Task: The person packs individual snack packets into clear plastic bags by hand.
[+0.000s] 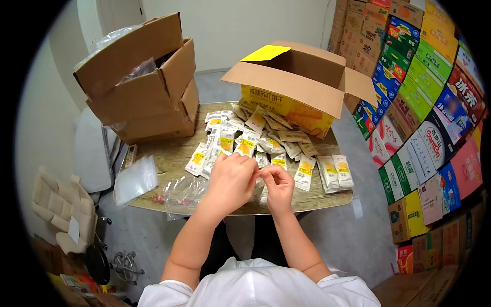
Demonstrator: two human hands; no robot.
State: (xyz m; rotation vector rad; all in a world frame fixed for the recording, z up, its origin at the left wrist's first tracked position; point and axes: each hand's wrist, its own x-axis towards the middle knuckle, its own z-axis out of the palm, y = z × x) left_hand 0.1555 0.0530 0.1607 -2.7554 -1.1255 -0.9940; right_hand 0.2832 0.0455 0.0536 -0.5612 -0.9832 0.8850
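At the near side of the table, my left hand [232,179] and my right hand [279,185] meet with fingertips pinched together. A clear plastic bag [185,193] spreads under my left hand and wrist, and its film appears to run up to the pinched fingers. The exact grip is partly hidden by my left hand. Just beyond my hands lies a heap of small white and yellow wrapped packets [245,146]. Several packets [335,171] lie side by side at the right, apart from the main heap.
An open yellow cracker carton [286,105] stands behind the heap. Stacked brown cardboard boxes [148,102] rise at the table's left. Flat clear bags [137,174] lie at the left edge of the wooden table [169,115]. Colourful cartons [409,128] line the right; a beige chair [64,210] stands left.
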